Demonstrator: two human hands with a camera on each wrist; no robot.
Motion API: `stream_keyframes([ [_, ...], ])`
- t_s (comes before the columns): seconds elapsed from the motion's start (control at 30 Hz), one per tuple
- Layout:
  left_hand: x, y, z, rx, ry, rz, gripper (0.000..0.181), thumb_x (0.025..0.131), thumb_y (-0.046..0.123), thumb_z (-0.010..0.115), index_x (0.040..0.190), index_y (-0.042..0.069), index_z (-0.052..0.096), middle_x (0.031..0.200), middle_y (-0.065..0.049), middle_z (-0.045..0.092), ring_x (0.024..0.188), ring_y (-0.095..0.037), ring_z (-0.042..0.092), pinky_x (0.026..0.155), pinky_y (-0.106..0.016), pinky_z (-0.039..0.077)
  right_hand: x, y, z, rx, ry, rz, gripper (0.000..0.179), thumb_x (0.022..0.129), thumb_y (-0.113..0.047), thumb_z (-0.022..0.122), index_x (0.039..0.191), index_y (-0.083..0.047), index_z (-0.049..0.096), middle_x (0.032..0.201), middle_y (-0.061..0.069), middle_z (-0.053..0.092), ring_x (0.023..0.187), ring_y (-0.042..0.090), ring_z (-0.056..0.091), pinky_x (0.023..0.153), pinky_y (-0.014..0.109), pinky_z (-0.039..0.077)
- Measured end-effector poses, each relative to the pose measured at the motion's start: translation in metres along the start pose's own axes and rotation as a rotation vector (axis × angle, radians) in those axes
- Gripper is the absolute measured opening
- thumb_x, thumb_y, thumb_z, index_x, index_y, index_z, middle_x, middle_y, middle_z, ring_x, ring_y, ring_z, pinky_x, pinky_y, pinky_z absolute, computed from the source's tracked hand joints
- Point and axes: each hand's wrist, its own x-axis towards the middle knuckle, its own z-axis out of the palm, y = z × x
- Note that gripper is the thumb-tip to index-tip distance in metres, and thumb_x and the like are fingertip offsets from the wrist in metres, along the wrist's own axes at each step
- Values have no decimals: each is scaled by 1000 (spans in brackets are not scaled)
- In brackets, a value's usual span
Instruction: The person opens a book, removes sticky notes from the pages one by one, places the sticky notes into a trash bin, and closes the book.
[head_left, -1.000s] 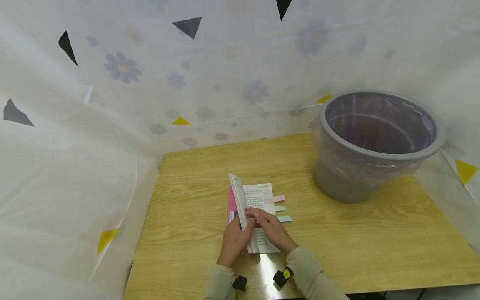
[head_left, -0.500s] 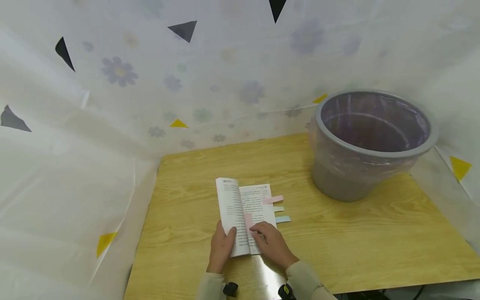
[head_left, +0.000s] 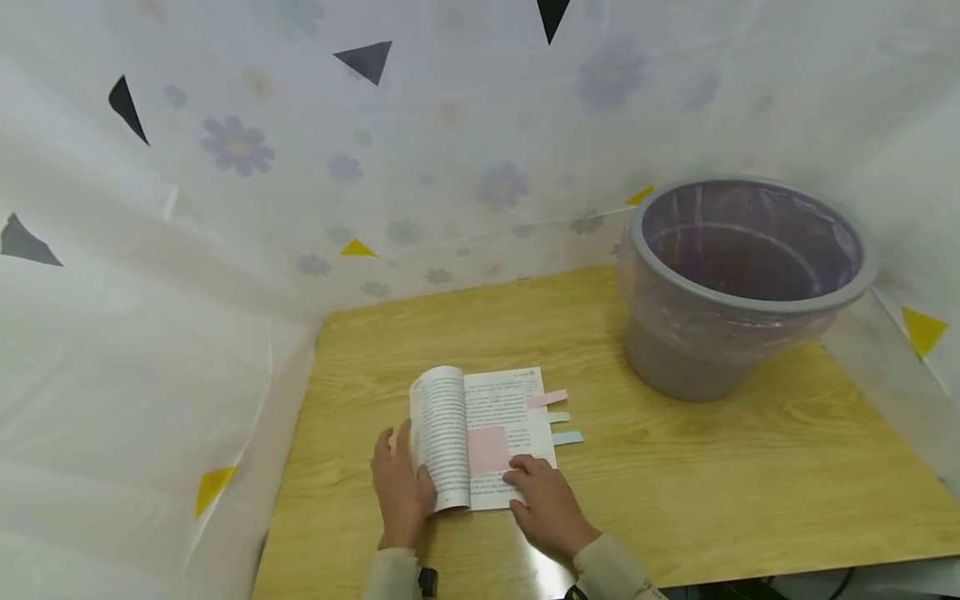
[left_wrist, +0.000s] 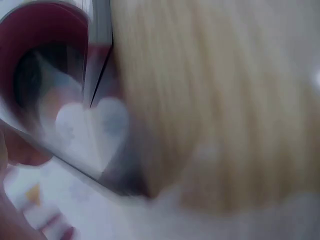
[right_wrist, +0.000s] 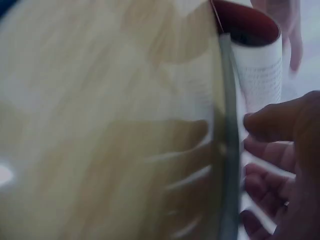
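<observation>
An open paperback book [head_left: 506,387] lies on the wooden table, its left-hand pages arched over in a curl. Stuck on the right page beside the fold is a square pink sticky note [head_left: 487,450]. Paper tabs stick out past the right edge: a pink tab [head_left: 555,398], a green tab [head_left: 558,417] and a blue tab [head_left: 568,437]. My left hand [head_left: 401,492] rests against the book's left edge, fingers spread and thumb at the curled pages. My right hand [head_left: 553,507] lies on the lower right page, fingertips near the note. The left wrist view shows the curl's dark red inside [left_wrist: 42,25].
A large grey bin [head_left: 693,358] lined with clear plastic stands at the table's back right. White sheeting [head_left: 450,125] with flower prints and triangle patches hangs behind and at both sides. The wooden table [head_left: 360,350] ends at a front edge near me.
The pages held up by my left hand have folded over to the left, uncovering the pink sticky note. My left hand has moved left and loosened; my right hand has shifted slightly right and down.
</observation>
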Motion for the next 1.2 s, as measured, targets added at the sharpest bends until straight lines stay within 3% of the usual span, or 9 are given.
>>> stream_keyframes([
  [0.07, 3, -1, 0, 66, 8, 152, 54, 81, -6, 52, 131, 11, 61, 135, -20, 55, 121, -44, 53, 92, -62, 46, 1, -7, -1, -70, -14, 8, 33, 82, -18, 69, 114, -12, 69, 127, 6, 62, 114, 23, 59, 93, 44, 51],
  [0.13, 4, 0, 0, 91, -11, 224, 43, 83, -3, 52, 121, 8, 67, 129, -18, 62, 119, -44, 56, 91, -62, 48, 1, -12, -1, -126, -33, 10, 36, 79, -18, 69, 115, -11, 68, 127, 7, 62, 114, 25, 59, 91, 44, 51],
  [0.2, 5, 3, 0, 108, -58, 205, 36, 88, 8, 56, 122, 3, 65, 130, -21, 61, 120, -44, 57, 91, -61, 49, 1, -16, -3, -153, -42, 26, 38, 77, -16, 69, 115, -11, 68, 127, 7, 62, 114, 25, 59, 89, 44, 52],
  [0.33, 3, 16, 9, 174, -132, 123, 58, 89, 29, 67, 136, 0, 52, 144, -28, 46, 130, -45, 48, 98, -61, 46, 1, -14, -6, -155, -28, 80, 37, 77, -10, 69, 114, -11, 68, 126, 5, 61, 116, 24, 58, 89, 44, 51],
  [0.5, 2, 36, 25, 289, -143, 298, 51, 87, 13, 69, 136, 12, 57, 147, -19, 47, 134, -41, 47, 102, -57, 45, 4, -9, -9, -121, 24, 107, 37, 75, -3, 69, 112, -10, 69, 125, 7, 63, 116, 27, 59, 88, 46, 51],
  [0.57, 2, 43, 30, 329, -192, 349, 47, 88, 17, 67, 135, 11, 59, 148, -16, 48, 138, -39, 44, 107, -57, 42, 5, -6, -10, -115, 38, 113, 38, 74, -4, 71, 112, -11, 70, 125, 8, 63, 116, 28, 59, 86, 47, 52],
  [0.7, 4, 54, 36, 340, -342, 300, 74, 87, 43, 68, 147, 6, 45, 159, -15, 37, 148, -40, 32, 115, -61, 32, 7, 2, -14, -134, 69, 123, 37, 74, -8, 75, 110, -12, 71, 124, 8, 64, 111, 29, 61, 80, 47, 52],
  [0.83, 7, 59, 37, 318, -428, 243, 105, 77, 59, 75, 155, 5, 30, 165, -14, 26, 151, -40, 26, 117, -62, 29, 8, 10, -20, -168, 91, 129, 36, 73, -10, 78, 108, -14, 72, 122, 7, 65, 108, 29, 62, 76, 48, 52],
  [1.2, 10, 59, 37, 325, -485, 187, 116, 68, 63, 81, 157, 12, 27, 167, -12, 20, 153, -39, 22, 115, -63, 31, 10, 4, -29, -119, -40, 201, 36, 85, -21, 69, 120, -11, 68, 134, 10, 63, 123, 32, 57, 96, 55, 47],
])
